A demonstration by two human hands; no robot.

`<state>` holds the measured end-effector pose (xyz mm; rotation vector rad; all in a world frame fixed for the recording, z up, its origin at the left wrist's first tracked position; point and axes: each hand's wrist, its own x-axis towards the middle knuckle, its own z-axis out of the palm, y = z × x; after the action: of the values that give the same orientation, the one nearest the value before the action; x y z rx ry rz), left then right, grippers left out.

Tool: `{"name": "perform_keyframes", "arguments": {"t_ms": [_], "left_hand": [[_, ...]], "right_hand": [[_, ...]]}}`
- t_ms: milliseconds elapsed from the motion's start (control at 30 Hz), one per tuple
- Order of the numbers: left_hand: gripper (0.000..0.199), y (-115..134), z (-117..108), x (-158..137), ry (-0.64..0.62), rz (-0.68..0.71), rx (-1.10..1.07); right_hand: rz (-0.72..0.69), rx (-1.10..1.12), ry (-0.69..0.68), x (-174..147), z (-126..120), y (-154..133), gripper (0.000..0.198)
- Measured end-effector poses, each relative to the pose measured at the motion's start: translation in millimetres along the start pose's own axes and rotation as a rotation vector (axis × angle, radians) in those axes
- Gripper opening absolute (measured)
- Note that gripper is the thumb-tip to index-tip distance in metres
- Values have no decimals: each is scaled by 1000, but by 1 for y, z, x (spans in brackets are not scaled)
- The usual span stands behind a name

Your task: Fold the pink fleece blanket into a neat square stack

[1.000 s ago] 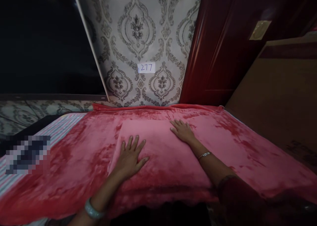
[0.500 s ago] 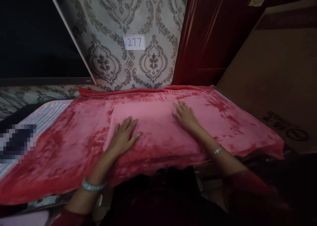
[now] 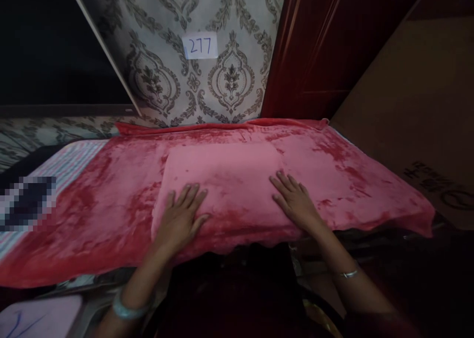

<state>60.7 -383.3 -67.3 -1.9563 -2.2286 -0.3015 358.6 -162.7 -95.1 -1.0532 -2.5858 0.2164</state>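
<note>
"Where do you have the hands?"

"On my feed, both lie flat and well apart, fingers spread, neither one clamped on anything. My left hand (image 3: 179, 224) rests on the near left part of the folded pink plush cloth (image 3: 222, 165), and my right hand (image 3: 296, 200) lies over its right edge, fingertips pointing inward and away from me."

"So the folded cloth sits between them?"

"Mostly, yes. It runs from under my left palm across to my right fingers, and its far edge lies beyond both. Underneath, I see a larger red-pink plush blanket (image 3: 118, 205) spread out to either side of the hands."

"Anything else near you?"

"Past my left hand there's a striped cloth (image 3: 79, 155), with a patch blurred out on my feed. Ahead of that hand I see a dark screen (image 3: 48, 47). Straight ahead, beyond the gap between the hands, a white label (image 3: 200, 46) reading 277 is on the patterned wallpaper (image 3: 155, 81). Ahead of my right hand is a dark red panel (image 3: 314, 32), and farther right, a cardboard box (image 3: 418, 96)."

"And your wrists?"

"A pale bangle (image 3: 126, 308) on the left, a thin silvery bracelet (image 3: 348, 274) on the right."
</note>
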Motion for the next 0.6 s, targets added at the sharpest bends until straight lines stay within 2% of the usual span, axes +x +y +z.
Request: {"name": "perform_keyframes", "arguments": {"t_ms": [167, 300, 367, 467, 533, 600], "left_hand": [[63, -46, 11, -31, 123, -184, -114], [61, -57, 18, -44, 164, -249, -241], [60, -57, 13, -44, 147, -252, -249], [59, -47, -1, -38, 135, -307, -152], [59, -32, -11, -30, 158, -321, -58], [58, -12, -18, -17, 162, -253, -11]], "right_hand": [[97, 158, 42, -15, 14, 19, 59], [97, 215, 96, -17, 24, 23, 58], [90, 225, 98, -16, 22, 26, 58], [68, 172, 122, -13, 9, 21, 56], [52, 82, 185, -8, -4, 3, 53], [-15, -2, 214, -1, -15, -31, 50]]}}
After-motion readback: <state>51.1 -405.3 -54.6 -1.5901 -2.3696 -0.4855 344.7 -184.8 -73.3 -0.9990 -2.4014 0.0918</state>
